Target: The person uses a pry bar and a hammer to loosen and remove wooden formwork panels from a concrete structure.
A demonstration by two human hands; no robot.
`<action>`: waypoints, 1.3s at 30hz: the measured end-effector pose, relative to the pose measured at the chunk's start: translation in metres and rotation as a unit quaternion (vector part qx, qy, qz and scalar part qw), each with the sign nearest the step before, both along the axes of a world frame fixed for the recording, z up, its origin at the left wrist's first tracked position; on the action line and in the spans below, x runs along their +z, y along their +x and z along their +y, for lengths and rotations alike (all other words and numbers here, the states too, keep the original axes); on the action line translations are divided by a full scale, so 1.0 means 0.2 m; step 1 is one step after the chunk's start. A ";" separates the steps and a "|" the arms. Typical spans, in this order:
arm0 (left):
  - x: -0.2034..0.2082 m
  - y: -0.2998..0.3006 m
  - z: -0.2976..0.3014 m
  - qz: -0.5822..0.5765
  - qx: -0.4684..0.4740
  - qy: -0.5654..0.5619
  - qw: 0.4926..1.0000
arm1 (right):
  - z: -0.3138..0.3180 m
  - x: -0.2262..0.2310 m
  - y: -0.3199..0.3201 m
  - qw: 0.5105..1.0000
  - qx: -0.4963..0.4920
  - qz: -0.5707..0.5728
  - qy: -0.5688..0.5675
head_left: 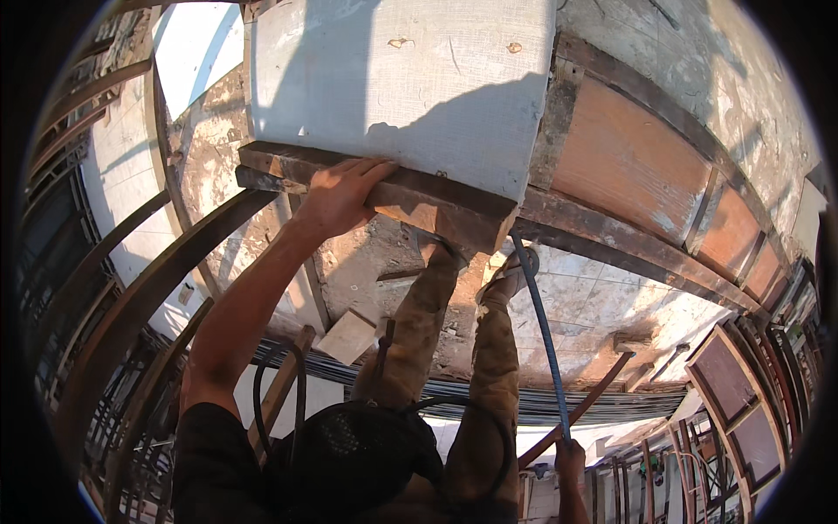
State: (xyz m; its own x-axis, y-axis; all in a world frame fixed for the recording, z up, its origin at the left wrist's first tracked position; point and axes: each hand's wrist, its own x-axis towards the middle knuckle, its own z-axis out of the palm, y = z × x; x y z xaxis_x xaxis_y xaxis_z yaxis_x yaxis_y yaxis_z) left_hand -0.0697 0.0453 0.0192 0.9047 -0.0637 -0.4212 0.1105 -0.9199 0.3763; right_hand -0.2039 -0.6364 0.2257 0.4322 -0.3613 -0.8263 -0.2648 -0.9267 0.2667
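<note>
My left hand [342,194] grips a thick, weathered wooden beam [436,203], its fingers laid over the top edge and the thumb side hidden. Along the beam's far side lies a pale whitish panel [419,96], partly in shadow, with a few small damaged spots. Low at the right, my right hand [570,458] is closed around the lower part of a long blue metal bar [546,341]. The bar's far tip meets the wood close to the beam's right end; whether it is wedged in a gap I cannot tell.
My feet stand on dusty, debris-strewn ground beneath the beam. An orange-brown panelled wooden frame [633,157] lies at the right. Long curved-looking timbers [166,288] run along the left. Thin dark rods [602,404] lie behind my legs, and more frames [742,410] lean at the lower right.
</note>
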 end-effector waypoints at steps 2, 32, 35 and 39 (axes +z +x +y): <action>0.19 -0.05 0.10 -0.036 0.025 -0.044 0.998 | 0.14 -0.01 0.11 1.000 -0.018 -0.006 0.015; 1.24 -0.51 0.68 -0.051 0.365 -0.240 0.898 | 0.55 0.14 0.28 0.998 -0.006 -0.002 0.060; 1.24 -0.46 0.71 -0.066 0.364 -0.310 0.876 | 0.48 0.07 0.25 0.996 -0.047 0.012 0.072; 1.24 -0.47 0.69 -0.111 0.369 -0.403 0.830 | 0.49 0.04 0.32 0.997 -0.001 0.006 0.080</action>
State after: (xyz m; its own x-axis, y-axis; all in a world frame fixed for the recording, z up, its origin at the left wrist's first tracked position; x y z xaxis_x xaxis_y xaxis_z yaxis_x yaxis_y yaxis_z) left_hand -0.1628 0.1833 0.2662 0.8723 0.3626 -0.3281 0.3769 -0.0712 0.9235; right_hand -0.1402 -0.5386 0.2333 0.4218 -0.2254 -0.8782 -0.2652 -0.9569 0.1182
